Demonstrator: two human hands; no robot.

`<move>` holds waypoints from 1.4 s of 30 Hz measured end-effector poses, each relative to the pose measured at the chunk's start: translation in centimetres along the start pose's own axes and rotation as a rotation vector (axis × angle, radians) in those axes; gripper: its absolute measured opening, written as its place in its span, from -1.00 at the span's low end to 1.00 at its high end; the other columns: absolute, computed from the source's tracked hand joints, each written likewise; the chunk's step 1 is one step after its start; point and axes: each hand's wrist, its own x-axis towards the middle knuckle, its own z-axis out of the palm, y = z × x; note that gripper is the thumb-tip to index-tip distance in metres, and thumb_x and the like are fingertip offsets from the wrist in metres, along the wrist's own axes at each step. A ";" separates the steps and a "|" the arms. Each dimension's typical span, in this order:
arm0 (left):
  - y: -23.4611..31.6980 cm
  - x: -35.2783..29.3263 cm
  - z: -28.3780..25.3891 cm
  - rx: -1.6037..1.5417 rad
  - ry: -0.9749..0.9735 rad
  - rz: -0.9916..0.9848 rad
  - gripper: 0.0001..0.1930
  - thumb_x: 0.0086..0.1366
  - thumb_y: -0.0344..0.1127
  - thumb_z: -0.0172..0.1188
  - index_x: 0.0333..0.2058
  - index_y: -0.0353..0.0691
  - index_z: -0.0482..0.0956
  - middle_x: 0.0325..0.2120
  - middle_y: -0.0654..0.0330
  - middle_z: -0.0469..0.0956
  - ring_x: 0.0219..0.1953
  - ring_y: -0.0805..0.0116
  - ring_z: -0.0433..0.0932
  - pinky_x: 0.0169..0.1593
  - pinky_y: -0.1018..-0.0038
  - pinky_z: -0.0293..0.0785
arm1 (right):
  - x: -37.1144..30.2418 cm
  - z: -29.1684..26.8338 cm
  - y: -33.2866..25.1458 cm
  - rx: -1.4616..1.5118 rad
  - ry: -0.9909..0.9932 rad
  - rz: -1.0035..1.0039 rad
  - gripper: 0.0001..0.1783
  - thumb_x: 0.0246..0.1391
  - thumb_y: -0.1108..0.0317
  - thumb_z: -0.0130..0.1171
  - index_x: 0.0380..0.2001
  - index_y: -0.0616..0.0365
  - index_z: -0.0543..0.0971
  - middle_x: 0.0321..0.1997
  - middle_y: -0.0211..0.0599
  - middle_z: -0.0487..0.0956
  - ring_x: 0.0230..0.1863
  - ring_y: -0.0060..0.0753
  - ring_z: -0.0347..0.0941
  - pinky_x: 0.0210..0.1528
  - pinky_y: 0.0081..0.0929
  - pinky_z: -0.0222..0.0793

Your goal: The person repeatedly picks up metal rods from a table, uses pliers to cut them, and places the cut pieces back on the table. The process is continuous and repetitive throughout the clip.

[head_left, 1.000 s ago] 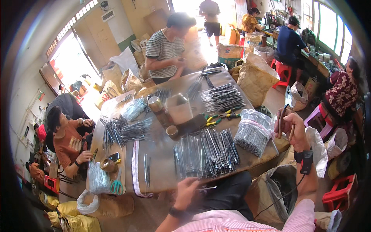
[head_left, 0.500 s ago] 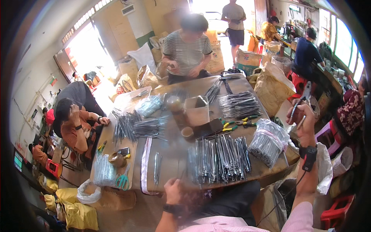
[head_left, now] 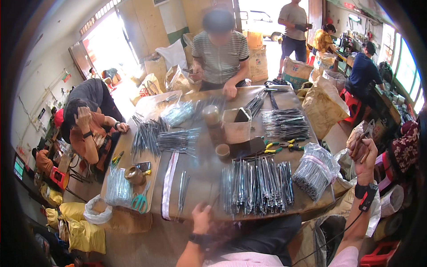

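Evidently the right hand (head_left: 364, 156) is clasping pliers (head_left: 368, 130) right of the table (head_left: 203, 172); the left hand (head_left: 202, 217) is hovering by the near edge, grip unclear; rods (head_left: 258, 187) are lying alongside, perhaps for easy reach

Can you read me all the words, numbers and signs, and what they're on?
There's none I can read.
Brown sack beside the striped shirt: print, too blurred.
Sack by the standing person: coloured print, too small.
Green wall sign: too small.
Screen at far left: too small.
Pliers in the right hand and thin metal strips: no writing I can see.
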 end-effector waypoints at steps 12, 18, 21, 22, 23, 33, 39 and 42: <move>0.4 -0.2 0.5 0.029 0.017 0.031 -0.64 0.28 -0.51 0.13 0.04 -0.47 0.41 -0.46 0.26 0.49 -0.68 0.62 0.27 -0.65 0.64 0.14 | 0.3 1.2 1.5 0.040 -0.125 0.085 -0.70 0.08 0.22 -0.08 -0.24 0.18 0.49 -0.50 -0.20 0.54 -0.51 -0.36 0.49 -0.48 -0.45 0.46; 0.4 -0.1 0.3 0.009 -0.017 0.021 -0.64 0.26 -0.50 0.14 0.03 -0.46 0.40 -0.45 0.26 0.48 -0.68 0.64 0.25 -0.65 0.65 0.10 | -0.7 1.7 0.5 0.040 -0.175 0.130 -0.68 0.09 0.22 -0.10 -0.21 0.20 0.46 -0.51 -0.17 0.54 -0.53 -0.32 0.49 -0.46 -0.46 0.46; 0.5 -0.3 0.4 -0.004 -0.007 -0.007 -0.61 0.25 -0.50 0.16 0.05 -0.43 0.39 -0.42 0.29 0.45 -0.64 0.69 0.21 -0.62 0.66 0.09 | -1.0 1.9 0.8 0.113 -0.018 0.088 -0.67 0.09 0.20 -0.10 -0.19 0.21 0.45 -0.51 -0.18 0.54 -0.53 -0.34 0.48 -0.49 -0.49 0.44; 0.5 -0.3 0.4 -0.012 -0.010 0.005 -0.61 0.25 -0.50 0.16 0.06 -0.43 0.39 -0.42 0.29 0.45 -0.64 0.69 0.22 -0.62 0.67 0.10 | -1.2 1.9 1.1 0.107 0.005 0.117 -0.67 0.09 0.20 -0.09 -0.19 0.21 0.45 -0.50 -0.18 0.54 -0.53 -0.34 0.48 -0.48 -0.50 0.45; 0.6 -0.3 0.5 -0.007 0.001 0.009 -0.60 0.24 -0.50 0.16 0.06 -0.42 0.39 -0.43 0.30 0.45 -0.63 0.69 0.22 -0.61 0.67 0.10 | -1.4 1.8 1.3 0.118 -0.014 0.151 -0.67 0.09 0.20 -0.09 -0.19 0.21 0.45 -0.50 -0.18 0.54 -0.53 -0.35 0.49 -0.48 -0.51 0.45; 0.5 -0.2 0.4 -0.012 -0.032 0.030 -0.60 0.22 -0.51 0.18 0.04 -0.44 0.39 -0.49 0.34 0.42 -0.63 0.68 0.23 -0.61 0.67 0.10 | -4.7 2.3 4.3 0.043 -0.223 0.322 -0.65 0.04 0.20 -0.11 -0.29 0.27 0.47 -0.50 -0.11 0.53 -0.68 -0.26 0.40 -0.68 -0.43 0.36; 0.2 0.0 0.2 0.014 -0.032 0.070 -0.59 0.22 -0.51 0.18 0.05 -0.48 0.39 -0.55 0.36 0.37 -0.66 0.69 0.22 -0.63 0.68 0.10 | -11.4 5.6 10.5 -0.100 -0.398 0.924 -0.61 -0.08 0.22 -0.06 -0.29 0.32 0.49 -0.53 -0.04 0.57 -0.61 -0.21 0.52 -0.59 -0.39 0.48; 0.1 0.0 0.1 0.012 -0.033 0.053 -0.60 0.22 -0.51 0.17 0.03 -0.49 0.38 -0.48 0.31 0.44 -0.60 0.66 0.30 -0.57 0.69 0.18 | -14.3 7.5 13.5 -0.075 -0.598 1.062 -0.70 -0.04 0.31 0.01 -0.29 0.33 0.45 -0.52 0.01 0.57 -0.61 -0.20 0.52 -0.57 -0.45 0.43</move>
